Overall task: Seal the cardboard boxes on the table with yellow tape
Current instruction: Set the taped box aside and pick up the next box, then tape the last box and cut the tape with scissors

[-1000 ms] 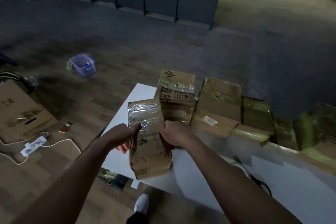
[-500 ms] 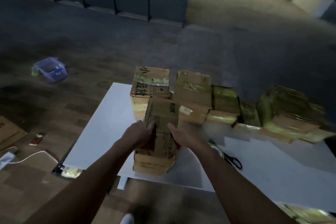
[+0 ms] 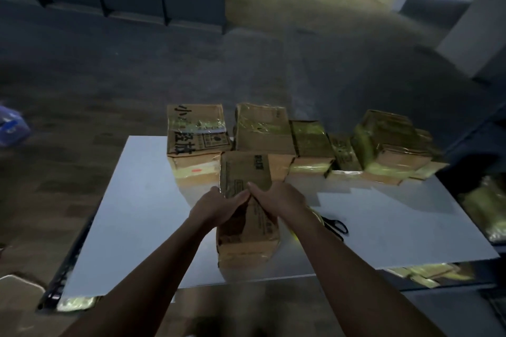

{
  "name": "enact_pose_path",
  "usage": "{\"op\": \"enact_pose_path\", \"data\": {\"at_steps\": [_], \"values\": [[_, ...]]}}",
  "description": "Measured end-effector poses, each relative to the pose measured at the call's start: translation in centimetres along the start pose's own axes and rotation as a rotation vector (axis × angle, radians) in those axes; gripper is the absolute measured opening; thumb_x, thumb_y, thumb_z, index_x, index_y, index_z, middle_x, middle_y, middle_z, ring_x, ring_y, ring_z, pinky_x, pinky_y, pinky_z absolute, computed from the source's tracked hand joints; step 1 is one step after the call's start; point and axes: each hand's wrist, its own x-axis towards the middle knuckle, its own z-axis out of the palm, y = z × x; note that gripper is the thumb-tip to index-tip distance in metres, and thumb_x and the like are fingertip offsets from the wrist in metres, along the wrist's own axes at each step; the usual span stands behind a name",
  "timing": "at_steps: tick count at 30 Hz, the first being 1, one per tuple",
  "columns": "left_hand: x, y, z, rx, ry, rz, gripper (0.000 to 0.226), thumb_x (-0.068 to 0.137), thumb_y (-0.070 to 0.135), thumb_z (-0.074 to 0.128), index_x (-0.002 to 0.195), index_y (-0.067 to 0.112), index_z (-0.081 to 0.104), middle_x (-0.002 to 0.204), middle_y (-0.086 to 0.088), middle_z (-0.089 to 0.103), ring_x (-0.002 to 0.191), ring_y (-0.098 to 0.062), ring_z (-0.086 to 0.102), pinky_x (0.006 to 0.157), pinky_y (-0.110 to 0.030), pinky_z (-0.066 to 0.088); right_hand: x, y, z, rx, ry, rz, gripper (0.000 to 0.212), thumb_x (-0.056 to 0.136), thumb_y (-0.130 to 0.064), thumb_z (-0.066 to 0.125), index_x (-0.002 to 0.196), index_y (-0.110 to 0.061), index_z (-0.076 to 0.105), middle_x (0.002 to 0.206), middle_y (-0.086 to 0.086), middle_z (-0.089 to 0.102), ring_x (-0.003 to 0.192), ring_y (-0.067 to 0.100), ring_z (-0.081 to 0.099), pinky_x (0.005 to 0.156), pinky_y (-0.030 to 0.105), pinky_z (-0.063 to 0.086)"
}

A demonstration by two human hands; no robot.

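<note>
A worn cardboard box (image 3: 247, 241) lies lengthwise on the white table (image 3: 137, 200), near its front edge. My left hand (image 3: 216, 206) grips its left side and my right hand (image 3: 279, 198) grips its right side, with both thumbs meeting on the top face. Along the table's back edge stands a row of several boxes (image 3: 262, 128) wrapped in yellow tape. A yellowish tape roll (image 3: 318, 217) shows partly behind my right forearm.
Black scissors (image 3: 336, 227) lie on the table right of my right arm. More yellow-taped boxes (image 3: 484, 213) sit off the table's right edge. A blue bin (image 3: 12, 128) stands on the floor at far left. Dark cabinets line the back wall.
The box, held up over the table's near corner a second ago, now lies on the table. My hands have shifted onto its top, and the view has swung right.
</note>
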Motion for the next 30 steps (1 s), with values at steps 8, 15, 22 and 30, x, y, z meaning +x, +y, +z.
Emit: {"op": "enact_pose_path", "data": {"at_steps": [8,15,22,30], "values": [[0.4,-1.6,-2.5,-0.295,-0.106,-0.006,0.033,0.091,0.046,0.06,0.1,0.014,0.062,0.088,-0.003,0.068,0.076,-0.017,0.065,0.056,-0.026,0.051,0.5,-2.2,-1.0,0.018,-0.042,-0.123,0.068,0.09,-0.067,0.038,0.094,-0.008,0.071,0.078,0.011,0.072,0.072,0.023,0.068,0.072,0.03,0.051],[1.1,-4.2,-4.7,-0.398,-0.148,-0.022,0.046,0.087,0.049,0.064,0.106,0.007,0.065,0.095,-0.011,0.073,0.084,-0.025,0.071,0.07,-0.033,0.056,0.5,-4.2,-1.3,0.09,-0.085,-0.221,0.055,0.095,-0.056,0.04,0.073,-0.011,0.062,0.064,0.009,0.069,0.054,0.02,0.067,0.064,0.028,0.053],[0.7,-6.9,-6.0,-0.612,-0.276,-0.15,0.036,0.099,0.038,0.05,0.098,0.004,0.063,0.095,-0.012,0.068,0.085,-0.024,0.066,0.07,-0.034,0.053,-0.5,-4.5,0.6,0.479,-0.249,-0.12,0.046,0.096,-0.052,0.047,0.084,-0.01,0.061,0.075,0.006,0.065,0.064,0.018,0.062,0.063,0.029,0.051],[0.5,-9.1,-2.3,-0.347,-0.031,-0.069,0.048,0.099,0.046,0.039,0.126,0.011,0.056,0.125,-0.013,0.059,0.107,-0.028,0.058,0.088,-0.04,0.05,0.4,-1.4,5.0,0.052,-0.072,-0.061,0.045,0.084,-0.053,0.065,0.11,-0.017,0.054,0.116,0.008,0.054,0.099,0.022,0.056,0.079,0.033,0.048]]}}
